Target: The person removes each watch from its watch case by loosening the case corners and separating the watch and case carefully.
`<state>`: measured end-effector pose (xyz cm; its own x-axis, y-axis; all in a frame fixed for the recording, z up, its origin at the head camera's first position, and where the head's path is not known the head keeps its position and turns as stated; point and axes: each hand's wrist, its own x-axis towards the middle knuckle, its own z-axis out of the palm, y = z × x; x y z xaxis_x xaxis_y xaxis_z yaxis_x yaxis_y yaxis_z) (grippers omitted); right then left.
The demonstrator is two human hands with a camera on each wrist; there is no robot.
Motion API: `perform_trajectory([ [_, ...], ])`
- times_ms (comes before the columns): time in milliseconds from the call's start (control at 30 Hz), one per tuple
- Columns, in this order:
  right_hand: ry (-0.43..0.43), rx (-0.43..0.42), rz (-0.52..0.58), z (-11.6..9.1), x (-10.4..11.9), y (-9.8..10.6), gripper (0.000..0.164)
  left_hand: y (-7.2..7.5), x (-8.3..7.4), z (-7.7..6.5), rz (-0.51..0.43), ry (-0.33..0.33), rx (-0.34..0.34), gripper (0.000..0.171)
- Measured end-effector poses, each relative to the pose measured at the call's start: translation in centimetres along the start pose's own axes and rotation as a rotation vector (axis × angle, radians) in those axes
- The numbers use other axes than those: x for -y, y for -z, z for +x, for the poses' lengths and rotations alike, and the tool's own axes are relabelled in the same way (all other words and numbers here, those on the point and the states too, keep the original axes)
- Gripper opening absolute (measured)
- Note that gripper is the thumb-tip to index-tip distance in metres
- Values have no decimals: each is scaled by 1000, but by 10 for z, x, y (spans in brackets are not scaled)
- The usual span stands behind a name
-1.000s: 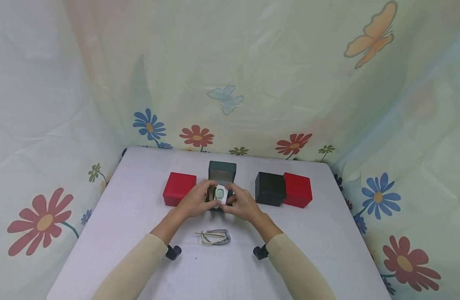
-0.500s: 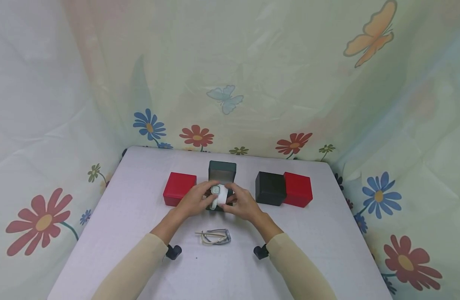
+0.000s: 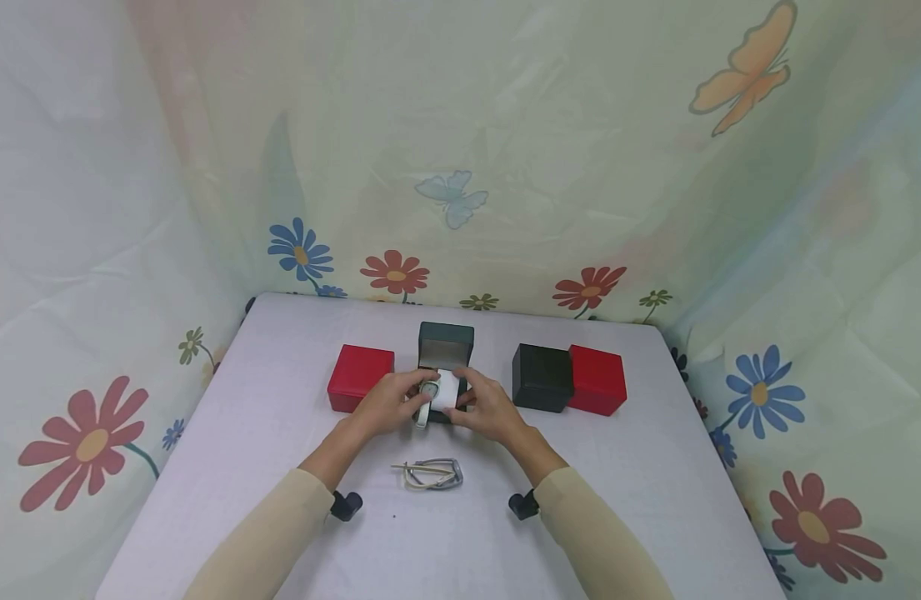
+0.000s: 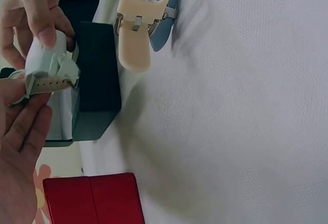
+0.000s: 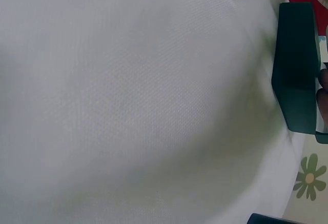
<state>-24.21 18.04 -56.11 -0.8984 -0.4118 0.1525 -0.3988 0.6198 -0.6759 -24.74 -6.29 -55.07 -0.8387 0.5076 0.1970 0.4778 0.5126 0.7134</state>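
Above the open dark green watch box (image 3: 447, 333), my left hand (image 3: 381, 404) pinches a watch (image 3: 428, 389) with a pale strap. Its round-cornered case and strap lie at the left end of a white cushion (image 3: 447, 390). My right hand (image 3: 486, 407) grips the cushion from the right side. The left wrist view shows the holed strap (image 4: 48, 84) partly round the cushion, the right thumb pressing on the cushion. Only a few right fingertips (image 5: 322, 93) appear at the edge of the right wrist view, beside the green box (image 5: 296, 65).
Watches (image 3: 432, 473) with beige and grey-blue straps lie nearer the body; a beige strap's clasp (image 4: 137, 24) faces the left wrist camera. A shut red box (image 3: 361, 377) stands left of the green one. To the right stand a black box (image 3: 541, 377) and another red box (image 3: 598, 379).
The watch has slid left along the cushion, away from its middle, with my left fingers on it. More of the white cushion shows. My right hand has hardly moved.
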Motion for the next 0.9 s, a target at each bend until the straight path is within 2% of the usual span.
perform_trajectory([
  [133, -36, -2, -13, 0, -1, 0, 68, 1, -1, -3, -54, 41, 35, 48],
  [367, -87, -1, -22, 3, -1, 1, 71, -1, 1, -8, -126, 95, 142, 22],
  [567, -101, -1, -24, 3, -1, 1, 71, -7, 3, -10, -91, 80, 229, 17],
  [767, -106, -6, -19, 3, -1, 0, 71, -15, 1, -13, -14, 83, 326, 15],
  [900, -105, -4, -12, 4, -1, 0, 71, -19, 0, -15, -18, 84, 369, 15],
])
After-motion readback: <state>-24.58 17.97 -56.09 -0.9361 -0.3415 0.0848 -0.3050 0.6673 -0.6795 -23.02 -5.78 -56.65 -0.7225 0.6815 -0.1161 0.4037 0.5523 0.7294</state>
